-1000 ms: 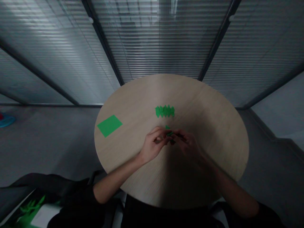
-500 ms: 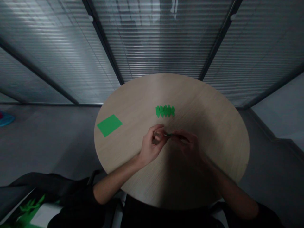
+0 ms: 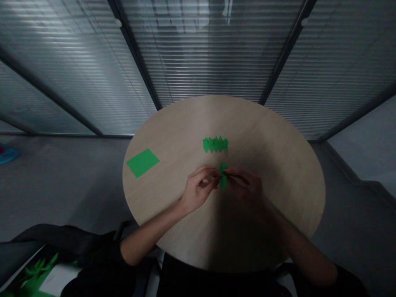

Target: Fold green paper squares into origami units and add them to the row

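Note:
Over the near middle of the round wooden table, a small folded green paper piece (image 3: pixel 223 182) stands lengthwise between my two hands. My left hand (image 3: pixel 200 186) pinches its left side with thumb and fingertips. From the other side my right hand (image 3: pixel 246 185), darker in shadow, grips it with closed fingertips. Just beyond lies a row of several small folded green paper pieces (image 3: pixel 215 144), side by side and pointed at the ends. To the left rests a flat green sheet of paper (image 3: pixel 142 163).
The round table (image 3: pixel 185 119) reaches close to a glass wall with blinds (image 3: pixel 207 62). At lower left, a dark chair or bag (image 3: pixel 62 235) sits beside green scraps and a white item (image 3: pixel 58 280). A blue object (image 3: pixel 9 154) lies on the floor far left.
The green paper piece between my hands has turned from a barely visible edge to an upright, lengthwise view. My fingers have shifted slightly around it; the row and the sheet stay put.

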Demonstrator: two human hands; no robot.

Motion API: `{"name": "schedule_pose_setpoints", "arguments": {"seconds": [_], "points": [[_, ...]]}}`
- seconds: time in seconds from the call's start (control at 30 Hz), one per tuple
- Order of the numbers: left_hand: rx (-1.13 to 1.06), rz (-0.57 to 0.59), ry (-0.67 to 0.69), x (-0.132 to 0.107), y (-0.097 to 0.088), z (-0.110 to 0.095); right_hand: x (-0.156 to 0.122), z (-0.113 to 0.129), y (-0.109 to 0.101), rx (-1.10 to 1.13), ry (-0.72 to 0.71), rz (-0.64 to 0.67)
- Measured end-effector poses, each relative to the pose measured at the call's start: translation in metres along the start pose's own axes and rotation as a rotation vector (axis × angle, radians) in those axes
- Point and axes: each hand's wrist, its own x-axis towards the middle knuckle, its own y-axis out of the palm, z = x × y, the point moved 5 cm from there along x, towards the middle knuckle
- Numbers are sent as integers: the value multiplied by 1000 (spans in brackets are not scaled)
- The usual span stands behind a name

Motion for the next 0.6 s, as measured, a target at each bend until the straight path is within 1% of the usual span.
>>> {"name": "schedule_pose_setpoints", "arguments": {"seconds": [0.17,0.3,0.43,0.6], "points": [[-95,35,-101,-1,3,4,0,0,-2,0,-27,5],[-123,56,-127,-1,4,4,-1,0,-2,-25,-28,16],[-68,10,-84,0,1,2,0,2,-1,-36,-36,31],[37,-40,-13,2,-2,-3,3,14,0,-55,-149,45]]}}
